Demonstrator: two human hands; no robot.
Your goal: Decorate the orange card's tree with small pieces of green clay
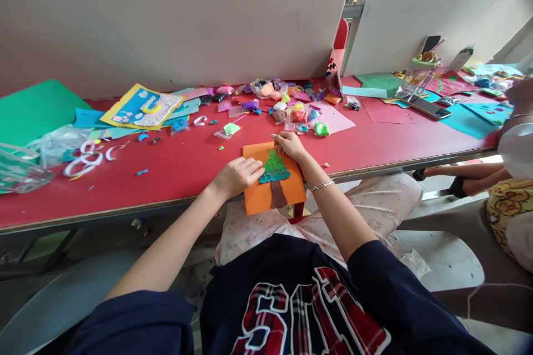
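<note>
An orange card (pixel 255 199) lies at the near edge of the red table (pixel 179 163), hanging a little over it. On the card is a clay tree (pixel 275 173) with a green top and a brown trunk. My left hand (pixel 236 175) rests on the card's left side, fingers curled and pressed against the tree's green edge. My right hand (pixel 289 144) sits at the card's top, fingertips pinched at the tree's tip. What the fingertips pinch is too small to name.
Small bags of coloured clay (pixel 291 105) are scattered behind the card. Coloured paper sheets (pixel 141 108) and white paper rings (pixel 89 156) lie to the left. A phone (pixel 425 106) lies at the right, where another person's arm (pixel 514 116) reaches the table.
</note>
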